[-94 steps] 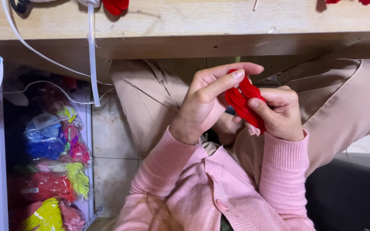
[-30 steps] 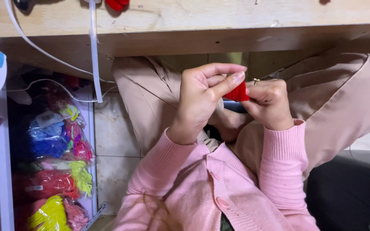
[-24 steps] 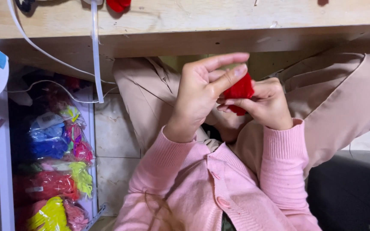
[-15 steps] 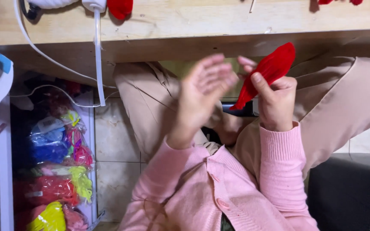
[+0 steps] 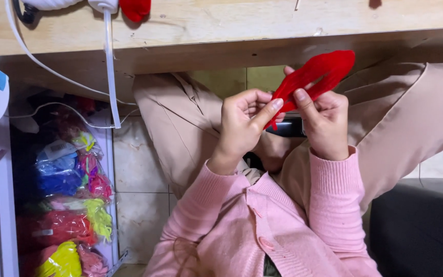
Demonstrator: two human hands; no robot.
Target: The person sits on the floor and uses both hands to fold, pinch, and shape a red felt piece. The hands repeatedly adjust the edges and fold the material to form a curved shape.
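Both hands meet at the lower end of a red, leaf-shaped loop of fuzzy pipe-cleaner wire (image 5: pixel 316 77), held in the air over the lap just below the edge of the pale wooden tabletop (image 5: pixel 262 23). The left hand (image 5: pixel 242 125) has its thumb stretched out to the right, pressing against the bottom stem of the loop, while its other fingers curl in behind; the right hand (image 5: pixel 324 120) pinches the same stem from the other side, thumb on the near face and fingers folded behind. From that shared grip the loop runs up and to the right, its long axis slanting toward the table's underside, its pointed far tip well clear of both hands and its open middle showing the shadow behind. The right hand sits directly under the loop's body and is the nearer of the two to it; the left touches only the stem end. Both wrists come out of pink knitted cardigan sleeves (image 5: pixel 334 205) above beige trousers (image 5: pixel 180 128). To the left, on the tiled floor, a clear plastic storage bin (image 5: pixel 109 205) holds bags of fuzzy wire in blue, pink, yellow-green, red and yellow. A white cord (image 5: pixel 111 66) hangs from the tabletop, where another red piece (image 5: pixel 135 7) lies at the picture's top edge.
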